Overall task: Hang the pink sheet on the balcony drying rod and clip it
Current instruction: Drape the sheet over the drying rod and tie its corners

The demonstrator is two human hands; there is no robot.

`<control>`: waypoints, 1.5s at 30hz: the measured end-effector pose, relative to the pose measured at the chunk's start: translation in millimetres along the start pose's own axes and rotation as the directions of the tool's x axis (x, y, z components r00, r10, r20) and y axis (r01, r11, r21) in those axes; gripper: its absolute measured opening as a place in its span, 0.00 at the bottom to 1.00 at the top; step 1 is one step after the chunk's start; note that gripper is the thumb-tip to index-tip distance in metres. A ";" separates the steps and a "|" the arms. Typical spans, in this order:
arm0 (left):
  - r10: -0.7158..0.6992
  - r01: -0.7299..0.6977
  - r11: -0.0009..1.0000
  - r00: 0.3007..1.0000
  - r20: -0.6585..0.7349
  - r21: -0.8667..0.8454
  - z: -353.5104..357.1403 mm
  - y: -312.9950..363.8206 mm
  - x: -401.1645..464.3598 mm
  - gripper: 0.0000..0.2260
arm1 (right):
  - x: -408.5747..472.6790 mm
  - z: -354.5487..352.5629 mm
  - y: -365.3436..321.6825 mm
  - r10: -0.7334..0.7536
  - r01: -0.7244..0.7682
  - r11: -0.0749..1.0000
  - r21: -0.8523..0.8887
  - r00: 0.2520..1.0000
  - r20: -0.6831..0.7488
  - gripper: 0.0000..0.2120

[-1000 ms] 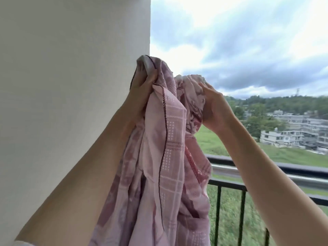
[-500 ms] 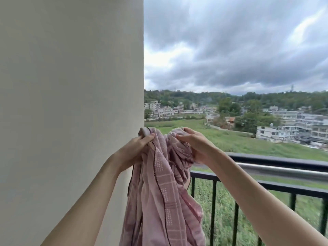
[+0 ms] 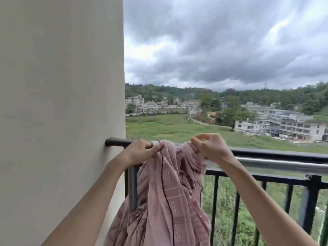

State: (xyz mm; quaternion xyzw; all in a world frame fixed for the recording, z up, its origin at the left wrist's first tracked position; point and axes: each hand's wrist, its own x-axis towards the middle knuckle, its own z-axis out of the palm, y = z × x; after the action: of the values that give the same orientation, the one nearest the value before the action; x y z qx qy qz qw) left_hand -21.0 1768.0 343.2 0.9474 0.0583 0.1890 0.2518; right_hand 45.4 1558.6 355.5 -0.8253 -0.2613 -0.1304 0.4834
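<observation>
Head view: one pink sheet (image 3: 165,192) is pinched at its bunched top by two hands, left hand (image 3: 142,151) and right hand (image 3: 211,148), over one silver rod (image 3: 276,165).

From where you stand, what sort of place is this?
Most likely a balcony high on an apartment building. A dark metal railing runs from a plain wall, with fields and low buildings far below, and both hands hold a pink sheet at a steel rod.
</observation>
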 end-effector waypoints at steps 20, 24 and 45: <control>0.027 -0.142 0.742 0.983 -0.181 -0.655 138.6 -37.3 -105.0 0.37 | -90.9 78.0 97.1 -0.034 -0.157 0.711 0.686 0.966 0.256 0.17; -0.024 0.022 0.766 1.000 0.006 -0.642 153.0 -67.7 -133.6 0.31 | -102.8 87.6 115.0 0.050 -0.387 0.596 0.704 0.893 0.448 0.36; -0.272 0.134 0.703 0.958 -0.090 -0.698 185.4 -12.2 -216.0 0.35 | -153.1 120.5 111.3 0.118 -0.482 0.620 0.618 0.837 0.535 0.02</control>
State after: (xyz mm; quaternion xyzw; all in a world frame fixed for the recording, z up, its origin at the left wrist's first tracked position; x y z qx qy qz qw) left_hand -148.4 1649.8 117.5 0.7526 0.1119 0.2559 0.5963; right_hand -24.1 1572.1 142.6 -0.5999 -0.2477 0.2623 0.7141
